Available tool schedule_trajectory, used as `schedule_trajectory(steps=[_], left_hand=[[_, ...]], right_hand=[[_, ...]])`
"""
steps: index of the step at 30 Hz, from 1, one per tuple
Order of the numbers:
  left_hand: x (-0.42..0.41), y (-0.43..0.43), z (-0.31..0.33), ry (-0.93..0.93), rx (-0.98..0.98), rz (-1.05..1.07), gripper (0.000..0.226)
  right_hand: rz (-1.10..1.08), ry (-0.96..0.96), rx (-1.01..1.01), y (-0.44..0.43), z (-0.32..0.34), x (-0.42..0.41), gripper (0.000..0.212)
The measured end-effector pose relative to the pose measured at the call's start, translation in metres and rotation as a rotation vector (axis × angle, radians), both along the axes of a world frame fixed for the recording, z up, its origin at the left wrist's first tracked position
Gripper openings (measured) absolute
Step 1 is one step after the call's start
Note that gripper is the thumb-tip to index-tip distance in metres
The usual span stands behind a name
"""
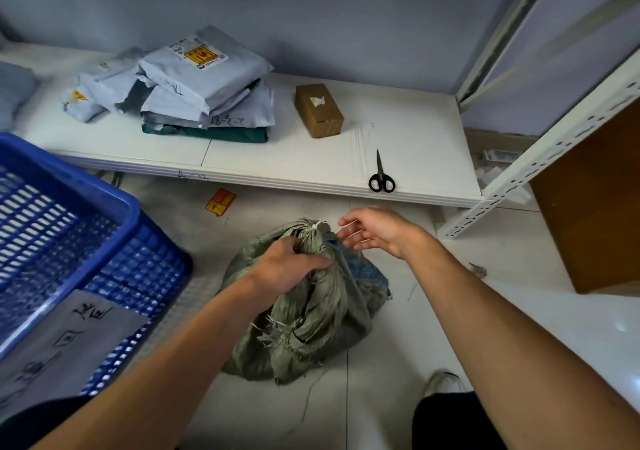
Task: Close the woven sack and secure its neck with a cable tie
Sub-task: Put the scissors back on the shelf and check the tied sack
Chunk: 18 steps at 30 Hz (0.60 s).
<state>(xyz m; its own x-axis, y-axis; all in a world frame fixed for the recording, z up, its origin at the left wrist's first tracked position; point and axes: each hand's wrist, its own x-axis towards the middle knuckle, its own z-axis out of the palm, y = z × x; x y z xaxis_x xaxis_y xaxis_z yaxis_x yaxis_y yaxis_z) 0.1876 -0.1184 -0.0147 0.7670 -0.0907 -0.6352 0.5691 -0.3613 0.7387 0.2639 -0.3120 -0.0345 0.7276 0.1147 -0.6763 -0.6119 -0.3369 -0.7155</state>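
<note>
A grey-green woven sack (311, 314) lies on the tiled floor in front of me, its neck gathered and twisted. A white cable tie (317, 226) is wrapped around the neck near its top. My left hand (289, 268) grips the bunched neck just below the tie. My right hand (372, 230) hovers to the right of the tie with fingers loosely spread, holding nothing that I can make out.
Black scissors (381, 176) and spare white cable ties (362, 145) lie on a low white shelf (277, 169), with a cardboard box (318, 110) and stacked grey mailers (204, 82). A blue plastic crate (69, 242) stands left. A metal rack (540, 155) stands right.
</note>
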Motion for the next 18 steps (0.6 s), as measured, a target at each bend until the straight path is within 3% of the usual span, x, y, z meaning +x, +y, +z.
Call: schedule_trajectory(steps=[7, 11, 14, 18], left_hand=[[-0.031, 0.003, 0.028, -0.032, -0.010, 0.064, 0.011], [-0.067, 0.010, 0.043, -0.022, -0.051, 0.074, 0.010], [-0.094, 0.017, 0.052, -0.040, -0.049, 0.066, 0.029], [-0.130, 0.024, 0.060, -0.079, 0.011, 0.042, 0.024]], right_hand=[[0.204, -0.140, -0.151, 0.036, 0.037, -0.067, 0.031], [0.146, -0.179, -0.166, 0.044, 0.041, -0.119, 0.041], [0.130, -0.168, -0.144, 0.048, 0.049, -0.163, 0.036], [0.124, -0.151, -0.128, 0.050, 0.060, -0.211, 0.034]])
